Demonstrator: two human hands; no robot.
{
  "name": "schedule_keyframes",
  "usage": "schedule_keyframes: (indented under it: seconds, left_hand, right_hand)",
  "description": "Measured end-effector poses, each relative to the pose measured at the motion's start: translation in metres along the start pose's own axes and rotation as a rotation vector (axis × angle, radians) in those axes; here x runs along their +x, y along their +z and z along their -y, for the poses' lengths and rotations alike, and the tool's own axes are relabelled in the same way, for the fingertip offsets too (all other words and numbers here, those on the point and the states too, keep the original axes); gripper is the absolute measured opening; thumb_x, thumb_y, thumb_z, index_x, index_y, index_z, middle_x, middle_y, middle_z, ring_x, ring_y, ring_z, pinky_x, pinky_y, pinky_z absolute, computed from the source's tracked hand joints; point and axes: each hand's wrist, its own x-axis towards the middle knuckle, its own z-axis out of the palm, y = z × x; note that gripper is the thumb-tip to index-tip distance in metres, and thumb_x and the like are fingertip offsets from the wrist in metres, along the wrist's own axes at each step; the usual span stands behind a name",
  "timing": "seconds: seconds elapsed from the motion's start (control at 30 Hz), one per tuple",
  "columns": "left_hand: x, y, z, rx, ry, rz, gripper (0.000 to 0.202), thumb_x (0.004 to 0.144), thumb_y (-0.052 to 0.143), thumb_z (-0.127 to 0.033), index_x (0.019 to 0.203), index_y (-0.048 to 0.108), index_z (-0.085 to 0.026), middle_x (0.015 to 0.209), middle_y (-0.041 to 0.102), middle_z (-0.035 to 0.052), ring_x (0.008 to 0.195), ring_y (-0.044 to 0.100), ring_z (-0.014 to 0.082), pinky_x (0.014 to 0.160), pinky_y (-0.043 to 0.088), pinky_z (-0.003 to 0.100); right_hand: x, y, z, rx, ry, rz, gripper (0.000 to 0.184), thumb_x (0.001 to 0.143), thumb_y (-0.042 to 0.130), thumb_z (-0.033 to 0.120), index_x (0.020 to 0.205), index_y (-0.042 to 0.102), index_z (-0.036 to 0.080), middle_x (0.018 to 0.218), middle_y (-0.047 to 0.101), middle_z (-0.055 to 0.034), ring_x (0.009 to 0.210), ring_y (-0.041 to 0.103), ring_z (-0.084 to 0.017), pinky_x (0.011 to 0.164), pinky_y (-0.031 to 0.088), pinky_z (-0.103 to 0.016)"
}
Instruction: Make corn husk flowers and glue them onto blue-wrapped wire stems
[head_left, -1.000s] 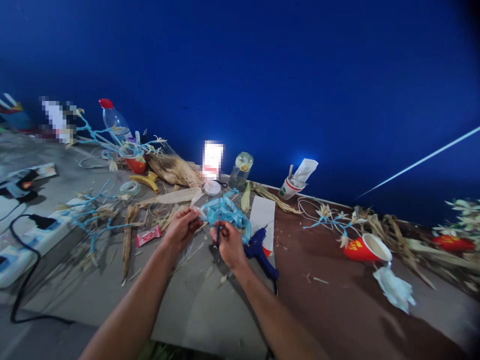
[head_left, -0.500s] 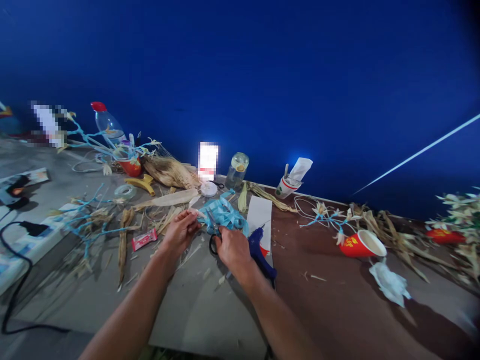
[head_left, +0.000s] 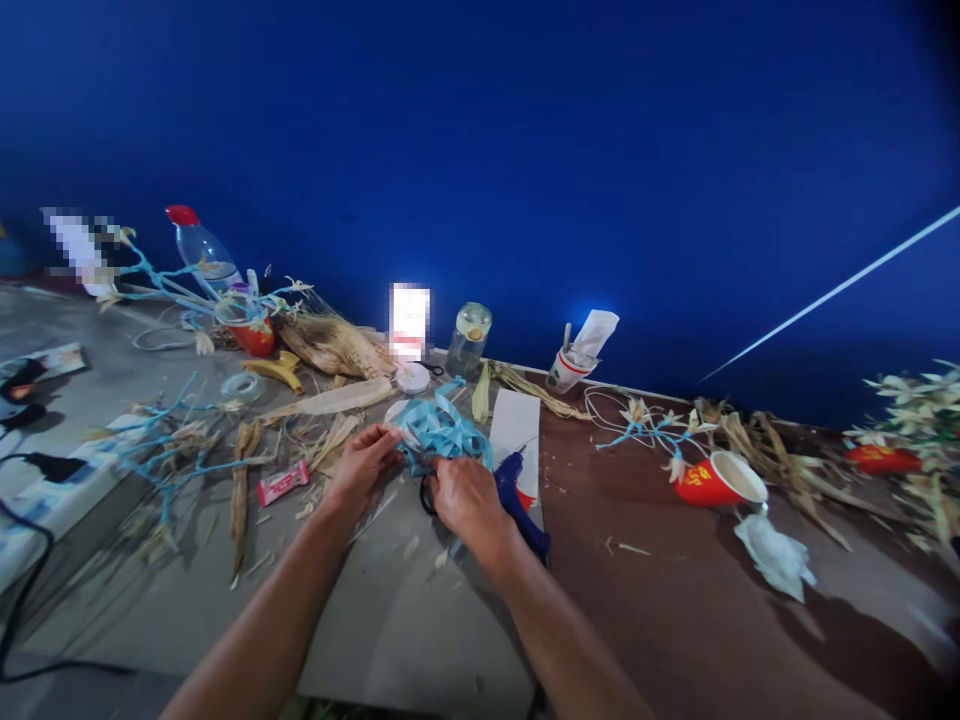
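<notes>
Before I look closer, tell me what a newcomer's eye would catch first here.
Probably the deep blue wall filling the upper half and the bright, pixelated rectangle near the middle at its foot. Next, perhaps, the tangled light-blue ribbon just beyond the right hand. A red paper cup lies tipped on its side at the right.

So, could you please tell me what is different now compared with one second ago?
The right hand has turned the scissors: they pointed away from the person, and now slant left toward the pale piece in the left hand. Nothing visibly was let go or newly taken. The blue ribbon and glue gun stayed where they lay.
</notes>
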Motion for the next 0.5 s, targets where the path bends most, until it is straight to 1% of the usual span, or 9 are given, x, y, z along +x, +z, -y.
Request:
schedule_keyframes:
  seconds: [0.07,0.13,0.23,0.33,0.43,0.47,0.5]
  left_hand:
    - [0.000,0.001,0.000,0.018,0.006,-0.015,0.028,0.055,0.081,-0.031,0.066,0.061,-0.014,0.056,0.058,-0.0034,0.045,0.050,0.0049,0.049,0.042,0.017]
    - [-0.001,0.002,0.000,0.035,0.023,-0.020,0.027,0.055,0.080,-0.031,0.066,0.062,-0.014,0.058,0.059,-0.0026,0.047,0.050,0.0055,0.049,0.041,0.017]
    - [-0.003,0.003,0.000,0.046,0.055,-0.020,0.025,0.057,0.079,-0.030,0.066,0.063,-0.014,0.059,0.059,-0.0020,0.050,0.051,0.0060,0.051,0.041,0.017]
    - [-0.004,0.005,0.001,0.067,0.089,-0.001,0.023,0.058,0.078,-0.030,0.065,0.063,-0.013,0.059,0.058,-0.0019,0.051,0.049,0.0060,0.051,0.040,0.017]
    - [-0.005,0.007,0.002,0.088,0.110,0.004,0.023,0.057,0.078,-0.030,0.063,0.063,-0.014,0.058,0.057,-0.0025,0.050,0.048,0.0059,0.051,0.039,0.018]
    - [-0.005,0.008,0.002,0.086,0.113,0.002,0.024,0.056,0.079,-0.030,0.063,0.062,-0.014,0.058,0.056,-0.0029,0.051,0.048,0.0059,0.052,0.040,0.018]
    - [-0.005,0.008,0.003,0.084,0.114,0.004,0.024,0.056,0.079,-0.030,0.063,0.062,-0.014,0.059,0.056,-0.0031,0.051,0.048,0.0062,0.053,0.040,0.018]
  right_hand:
    - [0.000,-0.001,0.001,0.010,0.009,-0.022,0.033,0.086,0.045,0.025,0.114,0.059,0.016,0.089,0.070,-0.0142,0.082,0.066,-0.026,0.068,0.044,-0.032]
    - [-0.001,-0.003,0.002,0.026,0.019,-0.066,0.037,0.086,0.047,0.027,0.121,0.054,0.018,0.093,0.069,-0.0124,0.083,0.065,-0.024,0.068,0.044,-0.031]
    - [-0.003,-0.009,0.002,0.077,0.021,-0.144,0.030,0.088,0.046,0.032,0.114,0.058,0.022,0.099,0.066,-0.0093,0.087,0.063,-0.020,0.071,0.044,-0.028]
    - [-0.002,-0.013,-0.001,0.177,0.007,-0.219,0.027,0.090,0.043,0.031,0.108,0.061,0.023,0.101,0.064,-0.0082,0.089,0.061,-0.018,0.075,0.044,-0.027]
    - [0.004,-0.007,-0.003,0.408,-0.026,-0.341,0.029,0.087,0.049,0.030,0.110,0.061,0.019,0.103,0.063,-0.0097,0.095,0.059,-0.019,0.081,0.044,-0.028]
    - [0.007,-0.004,-0.003,0.524,-0.028,-0.368,0.032,0.084,0.052,0.030,0.112,0.060,0.018,0.104,0.063,-0.0101,0.094,0.059,-0.019,0.080,0.045,-0.028]
    - [0.011,0.001,-0.003,0.658,-0.020,-0.368,0.035,0.082,0.055,0.032,0.113,0.059,0.017,0.104,0.063,-0.0099,0.089,0.059,-0.018,0.075,0.047,-0.028]
